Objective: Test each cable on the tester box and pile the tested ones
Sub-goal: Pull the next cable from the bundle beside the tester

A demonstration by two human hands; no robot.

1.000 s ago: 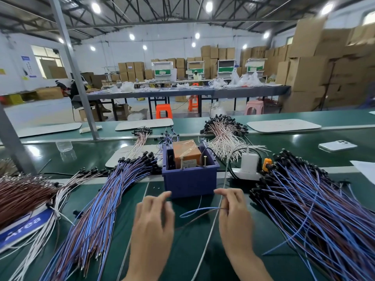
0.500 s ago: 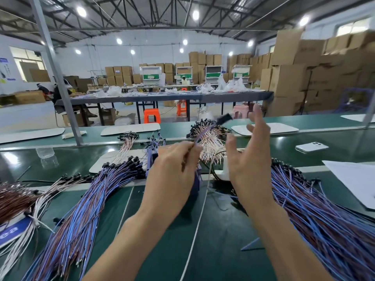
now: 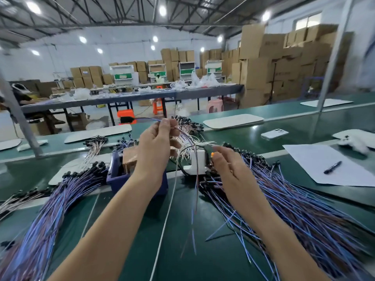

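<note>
My left hand (image 3: 157, 146) is raised above the blue tester box (image 3: 117, 179) and pinches a blue-and-brown cable (image 3: 193, 169). The cable's black plug (image 3: 126, 119) sticks out to the left, and its loose ends hang down over the green table. My right hand (image 3: 229, 171) hovers with fingers apart over the near edge of the big right-hand cable pile (image 3: 300, 201), holding nothing. A second large pile of blue-and-brown cables (image 3: 54, 201) lies left of the box. My left hand and forearm hide part of the box.
A white power strip with an orange switch (image 3: 197, 162) sits right of the box, with a bundle of white cables (image 3: 188, 130) behind it. A sheet of paper with a pen (image 3: 332, 166) and a phone (image 3: 274, 133) lie right. White-wire cables (image 3: 18, 197) lie far left.
My left hand has kept the cable aloft, its plug now pointing left. My right hand dropped from beside the cable down onto the right pile. The view shifted right.
</note>
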